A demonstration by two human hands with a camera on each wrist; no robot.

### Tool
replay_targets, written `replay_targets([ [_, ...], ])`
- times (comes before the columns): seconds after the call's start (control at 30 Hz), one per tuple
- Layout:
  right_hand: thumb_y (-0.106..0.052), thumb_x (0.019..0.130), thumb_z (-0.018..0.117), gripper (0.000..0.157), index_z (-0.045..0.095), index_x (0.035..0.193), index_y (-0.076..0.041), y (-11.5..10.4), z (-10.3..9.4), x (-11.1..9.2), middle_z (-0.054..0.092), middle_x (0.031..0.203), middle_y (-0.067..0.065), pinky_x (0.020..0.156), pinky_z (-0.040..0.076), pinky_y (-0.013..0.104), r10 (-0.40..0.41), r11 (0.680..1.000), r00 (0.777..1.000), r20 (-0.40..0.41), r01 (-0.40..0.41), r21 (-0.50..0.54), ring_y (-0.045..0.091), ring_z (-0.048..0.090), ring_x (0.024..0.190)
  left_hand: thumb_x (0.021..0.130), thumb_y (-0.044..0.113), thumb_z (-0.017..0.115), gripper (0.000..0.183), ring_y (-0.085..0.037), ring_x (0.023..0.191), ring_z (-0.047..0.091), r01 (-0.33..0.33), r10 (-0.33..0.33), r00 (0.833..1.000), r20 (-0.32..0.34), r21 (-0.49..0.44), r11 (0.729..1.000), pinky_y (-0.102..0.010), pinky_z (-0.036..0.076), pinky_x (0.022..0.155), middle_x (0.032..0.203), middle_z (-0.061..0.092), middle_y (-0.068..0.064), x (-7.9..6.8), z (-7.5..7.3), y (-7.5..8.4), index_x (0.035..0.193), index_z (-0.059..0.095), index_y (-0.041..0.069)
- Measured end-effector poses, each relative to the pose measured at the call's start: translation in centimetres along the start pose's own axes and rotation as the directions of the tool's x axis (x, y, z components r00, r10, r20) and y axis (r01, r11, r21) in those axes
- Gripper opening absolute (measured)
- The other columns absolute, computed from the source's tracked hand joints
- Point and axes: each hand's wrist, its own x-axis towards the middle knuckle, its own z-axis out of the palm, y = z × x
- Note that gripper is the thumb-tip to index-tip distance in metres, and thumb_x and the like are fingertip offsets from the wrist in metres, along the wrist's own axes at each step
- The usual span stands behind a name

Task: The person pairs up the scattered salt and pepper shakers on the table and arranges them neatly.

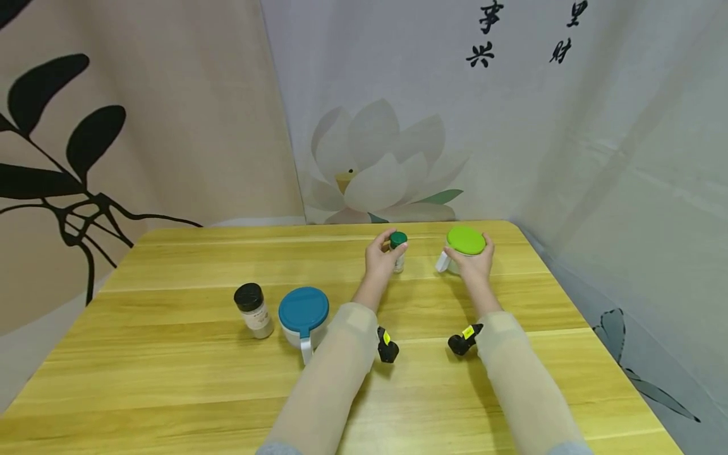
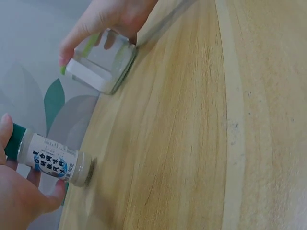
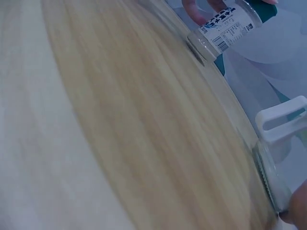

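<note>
Toward the back of the table, my left hand (image 1: pixel 380 258) holds a small seasoning bottle (image 2: pixel 52 155) with a dark green cap and a printed label. Fingers lie on its far side, and the thumb is near its base in the left wrist view. To the right, my right hand (image 1: pixel 475 262) grips a clear seasoning jar (image 1: pixel 466 241) from above, thumb on one side and fingers on the other. This jar has a bright green lid and a white handle (image 3: pixel 283 122) that points toward the left hand. Both containers stand close to the table's back edge.
A black-capped seasoning bottle (image 1: pixel 254 311) stands left on the wooden table (image 1: pixel 170 354). Beside it, a blue-lidded jar (image 1: pixel 304 309) with a white handle sits close to the left forearm. A printed curtain (image 1: pixel 489 158) hangs behind the table.
</note>
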Motion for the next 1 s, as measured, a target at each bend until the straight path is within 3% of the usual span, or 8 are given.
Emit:
replay_targets([
  [0.43, -0.010, 0.072, 0.084, 0.102, 0.019, 0.150, -0.016, -0.5, -0.8, -0.7, 0.029, 0.148, 0.012, 0.109, 0.025, 0.038, -0.029, 0.999, 0.999, 0.028, 0.030, -0.018, 0.027, 0.032, 0.133, 0.084, 0.016, 0.076, 0.043, -0.022, 0.110, 0.052, -0.010, 0.010, 1.000, -0.006, 0.009, 1.000, -0.037, 0.051, 0.083, 0.124, 0.058, -0.002, -0.4, 0.6, 0.5, 0.125, 0.065, 0.019],
  [1.0, -0.004, 0.073, 0.082, 0.100, 0.021, 0.151, -0.019, -0.7, -1.9, -2.0, 0.029, 0.149, 0.012, 0.109, 0.025, 0.041, -0.081, 0.997, 0.990, 0.117, 0.082, 0.002, 0.028, 0.031, 0.133, 0.083, 0.016, 0.077, 0.045, -0.025, 0.111, 0.053, 0.005, -0.005, 1.000, 0.011, -0.003, 1.000, -0.040, 0.050, 0.085, 0.121, 0.060, -0.003, -1.4, 0.3, 1.4, 0.126, 0.065, 0.021],
])
